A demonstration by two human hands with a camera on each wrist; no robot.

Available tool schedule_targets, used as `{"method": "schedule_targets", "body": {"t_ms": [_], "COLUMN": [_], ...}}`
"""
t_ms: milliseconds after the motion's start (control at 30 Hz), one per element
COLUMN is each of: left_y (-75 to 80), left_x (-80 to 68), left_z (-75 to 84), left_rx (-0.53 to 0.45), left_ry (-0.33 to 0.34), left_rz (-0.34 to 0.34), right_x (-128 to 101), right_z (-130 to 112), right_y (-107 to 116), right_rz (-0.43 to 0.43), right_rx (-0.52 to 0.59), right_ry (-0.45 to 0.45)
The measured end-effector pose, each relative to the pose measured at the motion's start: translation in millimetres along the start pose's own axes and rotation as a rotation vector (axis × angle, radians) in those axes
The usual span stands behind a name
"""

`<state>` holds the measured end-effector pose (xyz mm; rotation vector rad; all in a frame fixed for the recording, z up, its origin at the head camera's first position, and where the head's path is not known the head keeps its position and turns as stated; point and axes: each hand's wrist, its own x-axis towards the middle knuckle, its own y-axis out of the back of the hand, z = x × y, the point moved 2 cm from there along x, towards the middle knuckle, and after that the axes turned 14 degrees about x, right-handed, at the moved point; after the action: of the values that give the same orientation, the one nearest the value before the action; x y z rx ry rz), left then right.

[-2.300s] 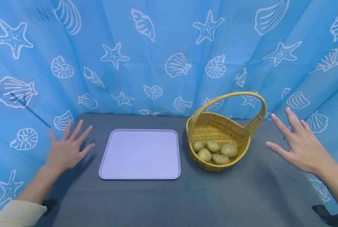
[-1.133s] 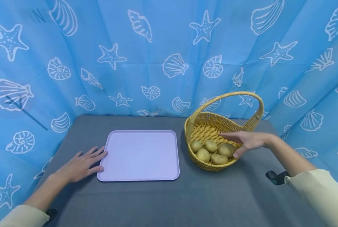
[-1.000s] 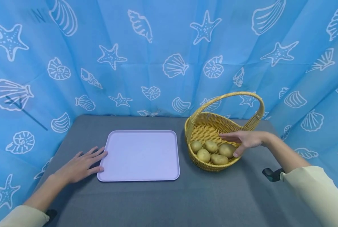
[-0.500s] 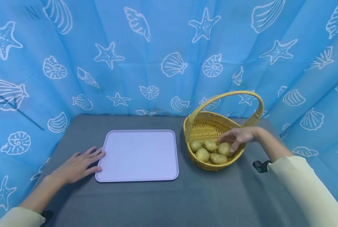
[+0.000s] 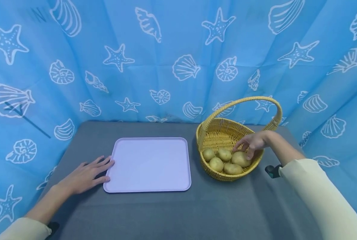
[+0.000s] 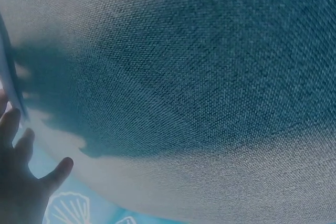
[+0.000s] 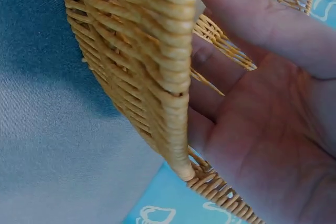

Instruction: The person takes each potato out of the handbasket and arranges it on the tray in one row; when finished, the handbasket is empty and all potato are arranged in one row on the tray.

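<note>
In the head view my left hand (image 5: 84,175) lies with fingers spread at the left edge of a pale lilac tray (image 5: 148,166), its fingertips over the rim. The left wrist view shows that hand (image 6: 23,171) at the lower left. My right hand (image 5: 253,141) reaches over the right rim of a yellow wicker basket (image 5: 223,176) with a tall handle. Its bent fingers and thumb stand either side of the rightmost potato (image 5: 240,160). In the right wrist view, the basket wall (image 7: 136,40) hides the fingertips of the right hand (image 7: 268,114).
Several more potatoes, one a round potato (image 5: 216,164), lie in the basket's front part. The basket handle (image 5: 241,101) arches above them, behind my right hand. A grey cloth (image 5: 166,216) covers the table, and a blue seashell curtain (image 5: 166,50) hangs behind and at the sides.
From raised beside the basket, my right hand has come left and down to the rightmost potato. My left hand has moved right, onto the tray's edge. The potatoes keep their places.
</note>
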<state>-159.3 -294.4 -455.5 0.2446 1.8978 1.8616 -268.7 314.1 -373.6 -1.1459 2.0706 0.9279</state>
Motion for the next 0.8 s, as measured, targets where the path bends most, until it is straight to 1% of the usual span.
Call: {"method": "schedule_targets", "body": {"t_ms": [67,233,300,433,533,700,800], "left_y": [-0.2,-0.6,-0.5,-0.4,-1.0,-2.7,-2.6], "left_x": [-0.5,-0.3,0.0,-0.5,-0.9,-0.9,-1.2], "left_z": [0.0,0.3,0.4,-0.1,-0.9,-1.7,-2.3], "left_rx": [-0.005,-0.002,0.003,0.014,0.020,0.031,0.036], "left_ry": [0.001,-0.002,-0.001,-0.003,-0.008,-0.016,-0.018], "left_rz": [-0.001,0.004,0.006,0.015,0.022,0.028,0.035], "right_x": [1,3,3,0,-2,-15,-25], "right_z": [-2,-5,-6,-11,-16,-24,-31], "right_y": [0,1,1,-2,-5,-9,-12], "right_rz": [0.004,0.005,0.018,0.052,0.048,0.050,0.058], "right_rx": [-0.030,-0.021,-0.031,-0.092,-0.119,-0.159,-0.152], "right_ry": [-0.010,-0.016,-0.004,0.034,0.086,0.241,0.316]}}
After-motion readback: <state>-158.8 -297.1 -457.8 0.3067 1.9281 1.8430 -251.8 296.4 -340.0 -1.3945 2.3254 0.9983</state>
